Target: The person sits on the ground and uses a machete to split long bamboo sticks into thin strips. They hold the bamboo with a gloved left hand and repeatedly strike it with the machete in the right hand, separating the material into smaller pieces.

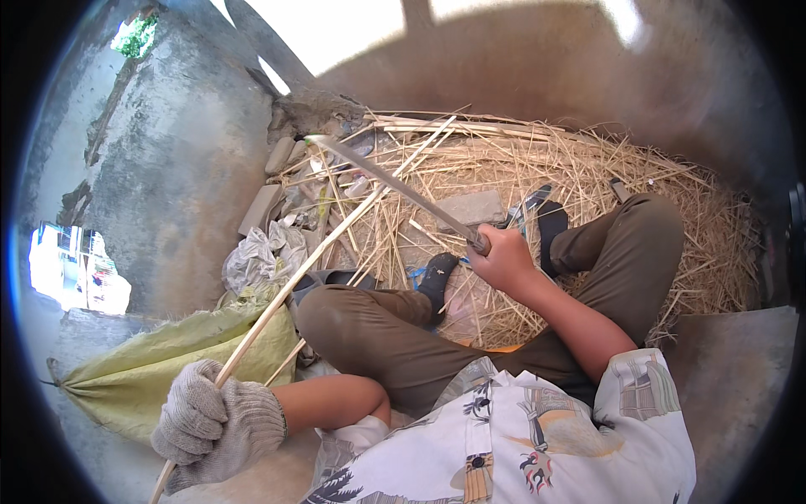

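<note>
My left hand [220,420], in a grey knitted glove, is closed around the lower part of a long pale bamboo strip [281,301]. The strip slants up and away to the right, past my left knee. Bare-skinned, my right hand [507,260] grips the handle of a long, narrow-bladed knife [403,189] in front of my lap. Its blade points far left and crosses the strip in view; whether the two touch, I cannot tell. The far end of the blade is slightly blurred.
Bamboo shavings and splints [588,168] cover the ground around my feet. A flat brick [470,208] lies beyond my left foot. To the left are a yellow-green sack [151,370], white plastic bags [264,252] and rubble. A grey wall [193,160] and a brown wall [537,76] enclose the spot.
</note>
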Available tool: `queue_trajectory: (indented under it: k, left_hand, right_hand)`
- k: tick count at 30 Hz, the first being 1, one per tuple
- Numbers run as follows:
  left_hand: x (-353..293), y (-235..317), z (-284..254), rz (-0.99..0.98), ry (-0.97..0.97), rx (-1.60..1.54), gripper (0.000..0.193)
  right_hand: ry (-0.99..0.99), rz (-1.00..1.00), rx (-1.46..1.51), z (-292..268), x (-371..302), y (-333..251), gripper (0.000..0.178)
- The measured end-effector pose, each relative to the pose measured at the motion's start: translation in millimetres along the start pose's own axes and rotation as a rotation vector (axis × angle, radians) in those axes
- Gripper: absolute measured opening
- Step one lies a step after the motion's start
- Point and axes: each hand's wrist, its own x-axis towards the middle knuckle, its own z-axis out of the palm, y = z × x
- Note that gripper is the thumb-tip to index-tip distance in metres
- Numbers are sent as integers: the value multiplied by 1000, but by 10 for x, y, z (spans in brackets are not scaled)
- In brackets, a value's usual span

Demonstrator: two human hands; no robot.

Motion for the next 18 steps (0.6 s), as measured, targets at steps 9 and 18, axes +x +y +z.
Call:
queue_trajectory:
  k: [9,18]
  left_hand:
    - [-18,164,-100,-28,33,-17,43]
    - [24,380,-166,-54,48,-26,50]
  right_hand:
    - [-39,226,-110,65,125,361,22]
    - [51,181,-205,101,167,502,24]
